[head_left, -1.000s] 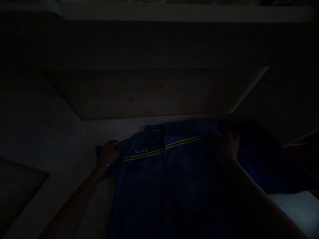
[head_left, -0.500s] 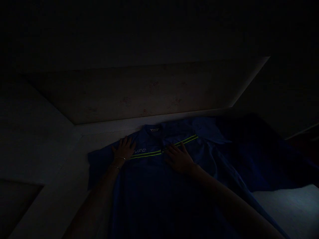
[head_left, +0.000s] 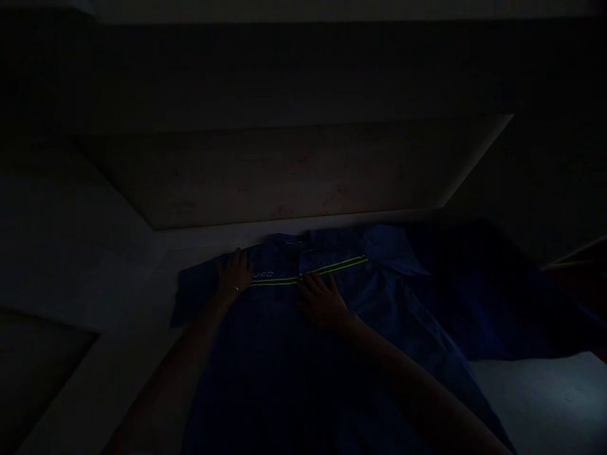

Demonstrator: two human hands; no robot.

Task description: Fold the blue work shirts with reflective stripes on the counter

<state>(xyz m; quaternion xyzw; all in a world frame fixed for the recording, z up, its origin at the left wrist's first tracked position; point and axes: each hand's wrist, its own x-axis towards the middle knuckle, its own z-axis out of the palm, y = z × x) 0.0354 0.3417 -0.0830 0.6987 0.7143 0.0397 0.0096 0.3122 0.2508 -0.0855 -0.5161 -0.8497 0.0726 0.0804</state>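
Item: blue shirt (head_left: 284,354), spread front-up on the pale table (head_left: 545,398), collar away from me, yellow-green stripe (head_left: 308,273) across the chest. My left hand (head_left: 234,275) lies flat, fingers spread, on the shirt's shoulder just left of the white lettering. My right hand (head_left: 324,302) lies flat, palm down, just below the stripe at mid-chest. Light very dim.

The scene is very dark; a pale table top (head_left: 545,398) shows at the lower right; behind it stands a brownish wooden back panel (head_left: 294,177) with faint stains; a lighter ledge (head_left: 213,237) runs along its foot; at the lower left lies a darker recess (head_left: 33,360); a pale strip (head_left: 332,9) crosses the top edge.
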